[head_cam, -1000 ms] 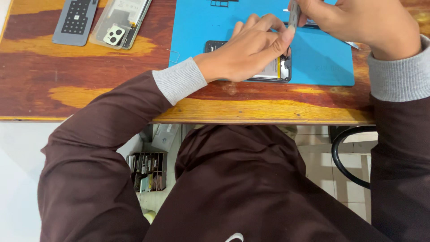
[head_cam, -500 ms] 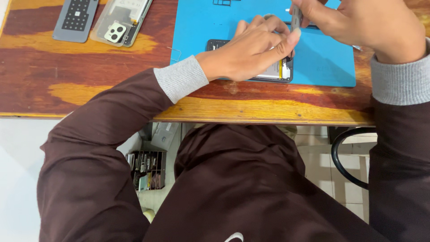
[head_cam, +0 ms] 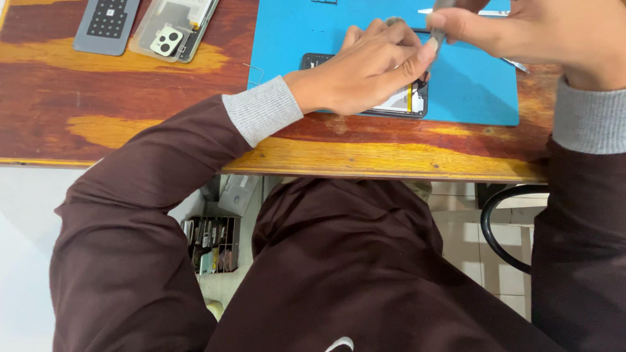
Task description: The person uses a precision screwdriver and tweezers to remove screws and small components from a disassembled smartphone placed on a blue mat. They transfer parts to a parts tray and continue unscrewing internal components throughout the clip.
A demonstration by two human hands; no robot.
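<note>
Head view. My left hand (head_cam: 365, 72) lies palm-down over an opened phone (head_cam: 401, 104), fingers curled and pressed flat on it rather than wrapped around it; it pins the device to the blue work mat (head_cam: 476, 88). The phone rests near the mat's front edge, its long axis running left to right across the picture, parallel to the edge of the wooden table (head_cam: 130, 98); one short end shows at the left of my wrist, the other, with a yellow strip, at the right. My right hand (head_cam: 541, 39) pinches a thin metal tool (head_cam: 435, 40) between closed fingertips; the tool's lower end points down toward the phone's right end, touching my left index finger. At the table's far left lie a grey panel (head_cam: 106, 25) and a clear phone back cover (head_cam: 173, 29), side by side.
</note>
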